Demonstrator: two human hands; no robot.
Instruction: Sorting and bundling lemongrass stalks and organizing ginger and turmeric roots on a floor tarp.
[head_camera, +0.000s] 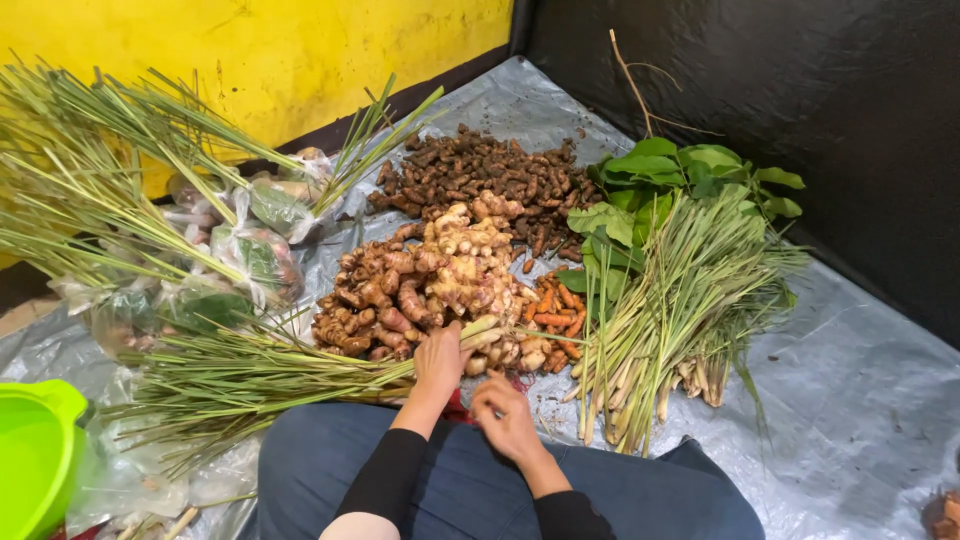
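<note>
My left hand (440, 362) grips the pale base end of a bundle of lemongrass stalks (250, 385) that stretches left over my lap. Just below it, my right hand (503, 417) is curled over my knee, fingers bent; whether it holds anything small I cannot tell. Right in front of both hands lies a heap of pale ginger and brown galangal roots (430, 285). A few orange turmeric pieces (558, 308) lie beside it.
A second lemongrass pile (670, 310) lies at right, green leaves (660, 180) behind it, dark small roots (480, 180) at the back. Bagged bundles (240, 250) and long green stalks (90, 170) sit left. A green plastic tub (35, 455) is at lower left. Grey plastic sheet (850, 400) covers the floor.
</note>
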